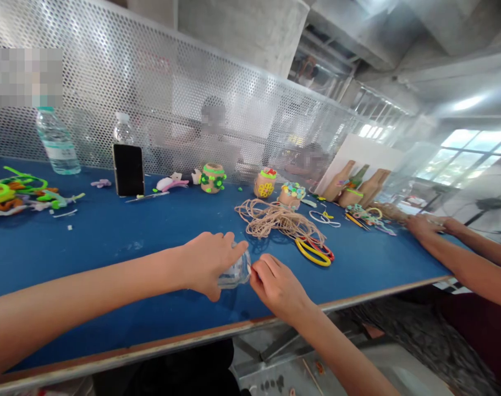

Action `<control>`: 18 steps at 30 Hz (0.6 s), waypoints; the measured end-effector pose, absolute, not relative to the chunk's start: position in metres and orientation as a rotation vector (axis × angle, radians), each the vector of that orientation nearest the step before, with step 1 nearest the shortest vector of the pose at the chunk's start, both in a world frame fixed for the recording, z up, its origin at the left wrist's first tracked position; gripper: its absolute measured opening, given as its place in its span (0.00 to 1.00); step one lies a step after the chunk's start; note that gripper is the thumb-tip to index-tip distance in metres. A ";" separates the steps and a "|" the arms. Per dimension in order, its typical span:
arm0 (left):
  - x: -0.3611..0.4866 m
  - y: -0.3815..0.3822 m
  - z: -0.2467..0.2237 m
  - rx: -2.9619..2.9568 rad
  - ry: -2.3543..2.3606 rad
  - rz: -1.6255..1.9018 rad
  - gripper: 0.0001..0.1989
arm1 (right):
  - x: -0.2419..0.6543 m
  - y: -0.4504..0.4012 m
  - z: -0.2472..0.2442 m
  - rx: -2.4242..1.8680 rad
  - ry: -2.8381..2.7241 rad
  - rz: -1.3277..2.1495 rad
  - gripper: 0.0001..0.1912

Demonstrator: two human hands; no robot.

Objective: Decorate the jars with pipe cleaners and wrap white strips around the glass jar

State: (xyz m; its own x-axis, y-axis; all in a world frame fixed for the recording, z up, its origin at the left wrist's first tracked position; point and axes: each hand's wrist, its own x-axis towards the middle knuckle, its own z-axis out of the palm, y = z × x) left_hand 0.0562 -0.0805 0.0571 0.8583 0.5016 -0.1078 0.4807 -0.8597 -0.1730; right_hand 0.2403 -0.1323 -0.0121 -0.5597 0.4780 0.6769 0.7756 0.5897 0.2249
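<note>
Table point(159, 225), blue, before me. Twine heap point(270, 219) farther back. My left hand point(207, 261): fingers spread, gripping clear jar point(235, 276) from above. My right hand point(278, 285): fingers curled, tips at jar's end; cannot tell what they pinch. Jar between both hands, near front edge.

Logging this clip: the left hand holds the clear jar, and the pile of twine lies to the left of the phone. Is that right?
Not quite: in the head view, the pile of twine lies to the right of the phone. The left hand does hold the clear jar.
</note>
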 end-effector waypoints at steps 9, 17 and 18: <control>0.055 -0.083 0.059 -2.912 -0.756 0.230 0.49 | 0.240 -0.137 -0.001 -1.105 -2.141 -0.208 0.11; 0.055 -0.084 0.059 -2.902 -0.738 0.272 0.48 | 0.246 -0.125 0.012 -1.084 -2.182 -0.126 0.10; 0.056 -0.085 0.059 -2.893 -0.729 0.277 0.47 | 0.247 -0.124 0.012 -1.069 -2.186 -0.141 0.10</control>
